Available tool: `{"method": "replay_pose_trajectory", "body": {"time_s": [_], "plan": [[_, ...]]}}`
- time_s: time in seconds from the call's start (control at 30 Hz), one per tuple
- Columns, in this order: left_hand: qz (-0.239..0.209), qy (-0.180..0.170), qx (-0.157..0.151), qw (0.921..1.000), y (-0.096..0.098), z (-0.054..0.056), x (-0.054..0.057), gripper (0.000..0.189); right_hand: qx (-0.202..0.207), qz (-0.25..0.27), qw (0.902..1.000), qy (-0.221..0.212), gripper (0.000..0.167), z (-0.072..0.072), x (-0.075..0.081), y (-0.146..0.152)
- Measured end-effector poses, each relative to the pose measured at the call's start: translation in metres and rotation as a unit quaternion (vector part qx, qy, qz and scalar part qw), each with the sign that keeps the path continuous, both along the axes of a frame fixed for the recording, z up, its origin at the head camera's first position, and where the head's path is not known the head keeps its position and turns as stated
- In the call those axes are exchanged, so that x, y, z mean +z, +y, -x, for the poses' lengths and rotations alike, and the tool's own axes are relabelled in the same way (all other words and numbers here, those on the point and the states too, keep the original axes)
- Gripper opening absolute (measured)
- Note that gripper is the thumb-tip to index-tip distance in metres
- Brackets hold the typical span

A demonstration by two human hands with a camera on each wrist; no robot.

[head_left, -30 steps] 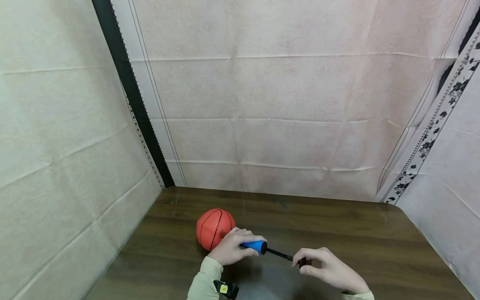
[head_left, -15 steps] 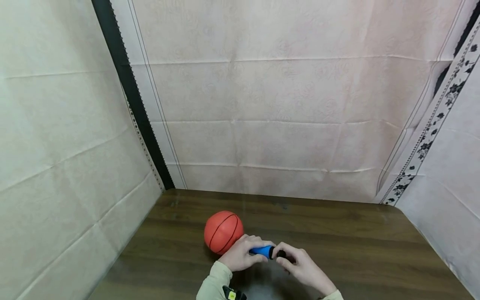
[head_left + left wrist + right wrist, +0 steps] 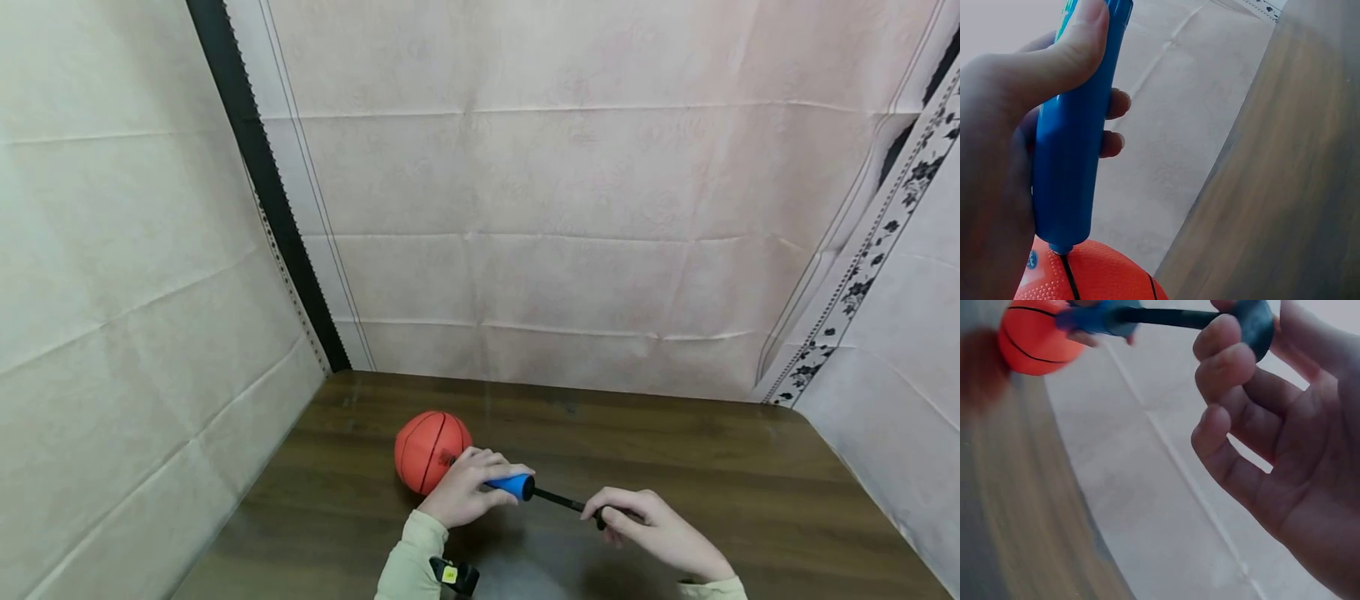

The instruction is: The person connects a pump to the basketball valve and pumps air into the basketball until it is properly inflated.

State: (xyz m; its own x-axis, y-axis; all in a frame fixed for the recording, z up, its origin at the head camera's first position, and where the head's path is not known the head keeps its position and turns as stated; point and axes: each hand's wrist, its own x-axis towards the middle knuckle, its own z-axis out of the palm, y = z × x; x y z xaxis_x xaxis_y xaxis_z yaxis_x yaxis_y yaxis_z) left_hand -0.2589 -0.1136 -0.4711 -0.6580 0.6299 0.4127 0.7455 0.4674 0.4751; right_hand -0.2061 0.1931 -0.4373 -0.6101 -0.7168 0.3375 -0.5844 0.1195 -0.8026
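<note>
A hand pump with a blue barrel [image 3: 516, 486] lies across between both hands, a little above the table. My left hand [image 3: 465, 492] grips the barrel, its thumb along the near side in the left wrist view. At the barrel's end, the nozzle [image 3: 1060, 249] meets the red-orange basketball [image 3: 429, 452]; how deep it sits is hidden. My right hand [image 3: 654, 527] holds the pump's black handle [image 3: 1256, 330] with curled fingers. Between barrel and handle, the black rod [image 3: 557, 498] is drawn out.
The brown wood-grain tabletop [image 3: 675, 450] extends behind and to the right of the hands. Pale creased cloth [image 3: 570, 200] hangs at the back, with more cloth on both sides. A black device [image 3: 454, 575] is strapped at the left wrist.
Half a second ago the handle was pushed in against the barrel; now my right hand has pulled it out to the right. The ball and left hand have shifted slightly left.
</note>
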Motion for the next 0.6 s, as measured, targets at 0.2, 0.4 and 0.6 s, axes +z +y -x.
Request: {"method": "replay_pose_trajectory", "body": {"time_s": [0.2, 0.4, 0.6], "plan": [[0.016, 0.029, 0.012, 0.9994, 0.003, -0.002, -0.001, 0.041, -0.023, 0.042, 0.9986, -0.022, 0.024, -0.002, 0.002, 0.003], [0.038, 0.057, 0.010, 0.9976, 0.011, -0.004, -0.001, 0.044, -0.055, 0.006, 0.9969, -0.057, 0.017, 0.005, -0.007, -0.022], [0.024, 0.112, -0.007, 0.9934, 0.016, -0.002, -0.001, 0.046, -0.111, 0.009, 0.9927, -0.045, 0.019, 0.007, -0.018, -0.053]]}}
